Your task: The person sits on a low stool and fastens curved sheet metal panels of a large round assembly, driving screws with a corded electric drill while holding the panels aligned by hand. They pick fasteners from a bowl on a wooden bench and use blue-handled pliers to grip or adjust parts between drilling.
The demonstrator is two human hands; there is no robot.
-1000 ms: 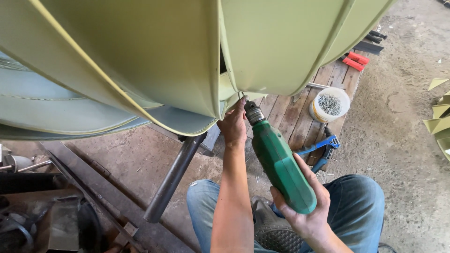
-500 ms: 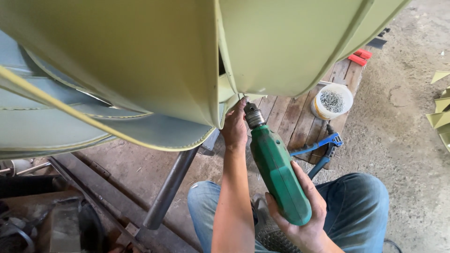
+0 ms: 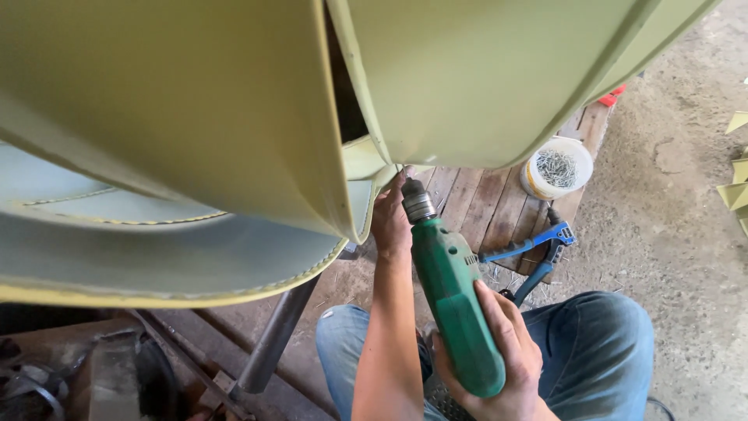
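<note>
My right hand [image 3: 499, 355] is closed around the butt of the green drill [image 3: 452, 300], nearest to me, just above my jeans [image 3: 608, 351]. The drill's long axis runs up and away from that hand, slightly leftward, so its chuck [image 3: 418, 201] ends at the lower lip of the pale green sheet-metal panel [image 3: 499, 78] overhead. My left hand [image 3: 389, 222] is the nearer one to that point: it lies just beside the chuck, on its left, fingers curled up against the panel's edge where two sheets meet at a dark seam; whether it pinches anything I cannot tell. Under the panels a steel pipe [image 3: 276, 339] slants down to the dirt floor. Past my hands lies a wooden pallet [image 3: 475, 206] with blue-handled pliers [image 3: 538, 249] on it, and a white tub [image 3: 557, 168] of small metal fasteners at its far end. Beyond is bare, gritty ground.
</note>
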